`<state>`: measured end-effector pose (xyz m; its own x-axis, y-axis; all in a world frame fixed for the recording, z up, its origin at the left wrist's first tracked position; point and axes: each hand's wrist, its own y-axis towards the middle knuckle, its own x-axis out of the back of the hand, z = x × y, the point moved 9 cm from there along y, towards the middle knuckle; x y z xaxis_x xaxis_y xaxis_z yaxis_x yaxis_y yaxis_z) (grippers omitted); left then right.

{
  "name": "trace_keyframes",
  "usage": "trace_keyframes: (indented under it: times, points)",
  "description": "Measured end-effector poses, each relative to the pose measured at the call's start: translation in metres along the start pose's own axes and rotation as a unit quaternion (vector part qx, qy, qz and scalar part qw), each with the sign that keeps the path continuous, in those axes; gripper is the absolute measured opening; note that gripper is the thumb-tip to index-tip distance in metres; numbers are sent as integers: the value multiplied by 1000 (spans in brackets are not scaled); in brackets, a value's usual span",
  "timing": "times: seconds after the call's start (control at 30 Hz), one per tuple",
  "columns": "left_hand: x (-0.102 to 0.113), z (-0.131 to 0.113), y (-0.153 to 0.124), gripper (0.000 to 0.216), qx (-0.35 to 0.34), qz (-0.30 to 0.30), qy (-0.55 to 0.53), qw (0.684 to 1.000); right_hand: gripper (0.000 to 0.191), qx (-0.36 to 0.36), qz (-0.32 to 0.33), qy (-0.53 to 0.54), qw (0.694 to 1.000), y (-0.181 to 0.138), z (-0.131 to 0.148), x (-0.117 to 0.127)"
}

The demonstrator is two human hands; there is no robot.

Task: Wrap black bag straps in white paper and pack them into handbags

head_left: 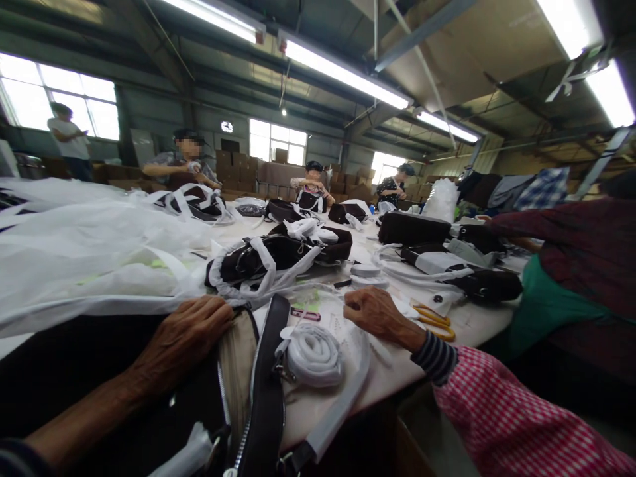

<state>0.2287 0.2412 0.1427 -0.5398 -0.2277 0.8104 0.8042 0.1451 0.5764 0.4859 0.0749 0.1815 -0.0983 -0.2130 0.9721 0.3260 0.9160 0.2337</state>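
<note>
A black bag (pixel 169 384) lies before me with its zip open, showing a beige lining (pixel 237 354). My left hand (pixel 196 331) lies over the bag's edge, fingers bent round it by the lining. Above the table, my right hand (pixel 375 311) is closed with its fingers curled inward; whatever is in them is hidden. A wrapped strap roll (pixel 315 354) sits between the two hands, beside the bag's zipped flap (pixel 265 377). From the bag's front, a strap in white wrapping (pixel 342 404) runs up toward my right hand. A pink cutter (pixel 305 314) lies just beyond the roll.
Yellow-handled scissors (pixel 434 321) lie right of my right hand. Wrapped black bags (pixel 278 255) and more bags (pixel 447 265) cover the table's far side. White packing sheets (pixel 99 245) pile up at left. A co-worker in a dark red sleeve (pixel 571 232) stands close at right; others work across the table.
</note>
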Motion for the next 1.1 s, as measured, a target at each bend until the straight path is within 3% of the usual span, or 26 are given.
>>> trace_keyframes:
  times: [0.17, 0.27, 0.37, 0.53, 0.7, 0.8, 0.93, 1.1]
  points:
    - [-1, 1, 0, 24, 5, 2, 0, 1000, 16, -27, 81, 98, 992, -32, -38, 0]
    - [0, 2, 1, 26, 11, -1, -13, 1000, 23, -17, 32, 147, 988, -30, -37, 13]
    - [1, 3, 1, 28, 14, -5, -19, 1000, 23, -2, -34, 128, 991, -12, -17, 23]
    - [2, 3, 1, 27, 6, -4, -5, 1000, 20, 11, 13, 26, 1000, 35, 27, -14]
    - [4, -2, 3, 31, -1, 5, 28, 1000, 20, -15, 30, 39, 999, 60, 30, -39]
    - [7, -7, 4, 33, -8, 2, 56, 998, 21, -13, 32, 56, 998, 51, 21, -29]
    - [7, -10, 5, 30, -9, 6, 85, 996, 18, 23, 24, 111, 993, 18, 16, 2]
    - [4, -11, 5, 37, -6, 21, 106, 994, 17, 110, 38, 310, 943, -31, 47, 31]
